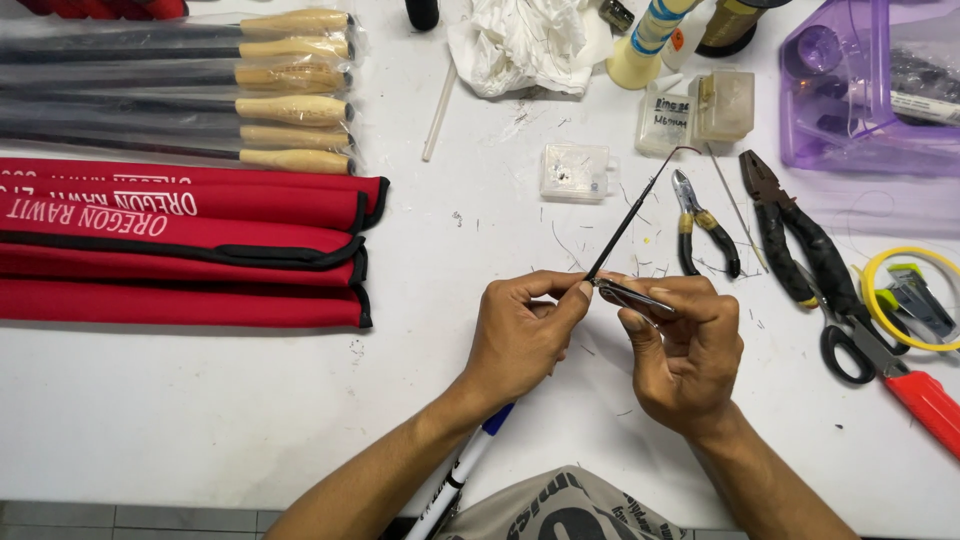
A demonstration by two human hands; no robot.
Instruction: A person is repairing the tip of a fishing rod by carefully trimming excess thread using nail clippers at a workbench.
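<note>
My left hand (520, 330) pinches the lower end of a thin dark rod (630, 215) that slants up to the right and ends in a small curved tip near the plastic boxes. My right hand (685, 345) grips a small metal tool (635, 297) and presses it against the rod where my left fingertips hold it. Both hands meet over the white table (200, 400), just in front of me.
Red fabric sleeves (180, 240) and bagged rods with cork handles (290, 90) lie at the left. Small cutters (700, 220), black pliers (800, 240), scissors (850, 340), a red-handled knife (925, 395), a yellow tape ring (905, 295), small clear boxes (575, 170) and a purple case (860, 90) lie to the right. A pen (470, 460) lies under my left forearm.
</note>
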